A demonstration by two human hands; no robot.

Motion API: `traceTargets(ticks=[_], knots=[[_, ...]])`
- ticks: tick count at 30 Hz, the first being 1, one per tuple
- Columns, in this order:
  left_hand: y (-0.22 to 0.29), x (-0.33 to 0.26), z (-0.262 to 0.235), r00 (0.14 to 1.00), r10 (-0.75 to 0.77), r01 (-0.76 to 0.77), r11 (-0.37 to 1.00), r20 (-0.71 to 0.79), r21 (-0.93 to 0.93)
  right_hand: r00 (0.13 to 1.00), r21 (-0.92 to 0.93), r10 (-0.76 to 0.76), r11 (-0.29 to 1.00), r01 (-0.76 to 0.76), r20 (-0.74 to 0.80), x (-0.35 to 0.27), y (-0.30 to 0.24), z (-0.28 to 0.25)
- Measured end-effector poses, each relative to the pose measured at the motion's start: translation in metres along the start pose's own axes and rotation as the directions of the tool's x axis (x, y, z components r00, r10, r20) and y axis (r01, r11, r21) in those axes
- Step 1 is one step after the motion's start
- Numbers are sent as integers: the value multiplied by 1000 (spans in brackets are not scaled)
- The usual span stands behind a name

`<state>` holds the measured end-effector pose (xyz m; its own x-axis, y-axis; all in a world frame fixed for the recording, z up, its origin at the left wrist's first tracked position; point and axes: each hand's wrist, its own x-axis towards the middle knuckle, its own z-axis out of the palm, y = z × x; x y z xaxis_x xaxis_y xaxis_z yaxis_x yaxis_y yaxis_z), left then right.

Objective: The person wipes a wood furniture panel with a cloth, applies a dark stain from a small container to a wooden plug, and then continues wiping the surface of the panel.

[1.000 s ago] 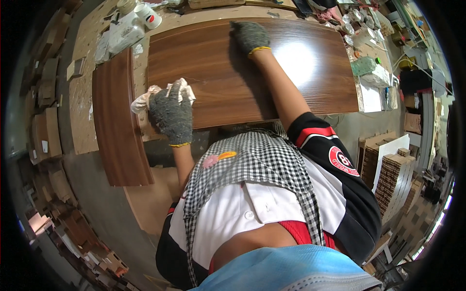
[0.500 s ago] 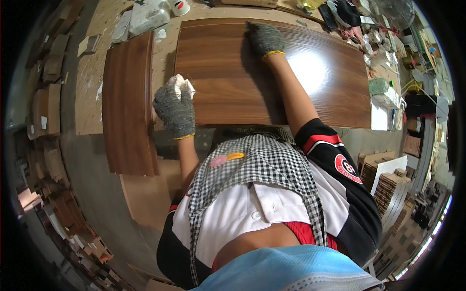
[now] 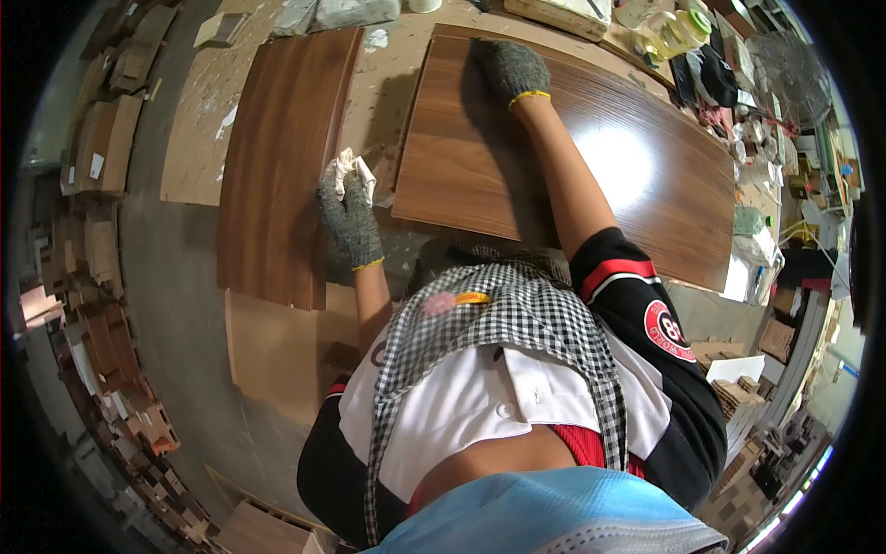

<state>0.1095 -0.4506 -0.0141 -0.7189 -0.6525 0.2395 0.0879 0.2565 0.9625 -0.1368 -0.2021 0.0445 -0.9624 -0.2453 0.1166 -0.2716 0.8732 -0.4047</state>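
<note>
My left hand (image 3: 351,217), in a dark grey knit glove with a yellow cuff, is closed on a crumpled white cloth (image 3: 356,170). It is beside the right edge of a narrow brown wood-grain panel (image 3: 277,166), over the gap between the two panels. My right hand (image 3: 513,72), gloved the same way, is at the far left part of a larger brown wood-grain panel (image 3: 480,157), near its far edge. Its fingers look curled under; whatever they hold is hidden. Bright light reflects off the large panel's right half.
The panels lie on a paint-spotted worktable (image 3: 198,138). Along its back are wrapped blocks (image 3: 355,11) and a bottle with a green cap (image 3: 683,32). Clutter lines the right side. Cardboard stacks (image 3: 113,143) stand on the left, and a light brown board (image 3: 277,346) lies below the narrow panel.
The view has turned, so both panels appear slanted. My left hand with the cloth has left the large panel for the narrow one's edge. My right hand has slid leftward across the large panel.
</note>
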Motion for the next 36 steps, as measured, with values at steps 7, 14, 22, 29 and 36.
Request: traceTargets(ticks=[7, 14, 22, 29, 36], knots=[[-121, -11, -30, 960, 267, -257, 738, 80, 624, 963, 15, -151, 988, 152, 223, 17, -36, -8], [-111, -40, 6, 961, 69, -258, 574, 268, 777, 951, -53, -232, 968, 247, 204, 8, 15, 25], [-117, -45, 8, 940, 255, -342, 703, 227, 624, 991, 34, 5, 999, -10, 134, -13, 26, 7], [-110, -44, 1, 923, 229, -384, 569, 309, 727, 990, -78, -52, 995, 62, 129, -4, 28, -4], [-134, -46, -1, 938, 233, -343, 721, 255, 602, 997, -4, -33, 999, 34, 71, -7, 16, -8]])
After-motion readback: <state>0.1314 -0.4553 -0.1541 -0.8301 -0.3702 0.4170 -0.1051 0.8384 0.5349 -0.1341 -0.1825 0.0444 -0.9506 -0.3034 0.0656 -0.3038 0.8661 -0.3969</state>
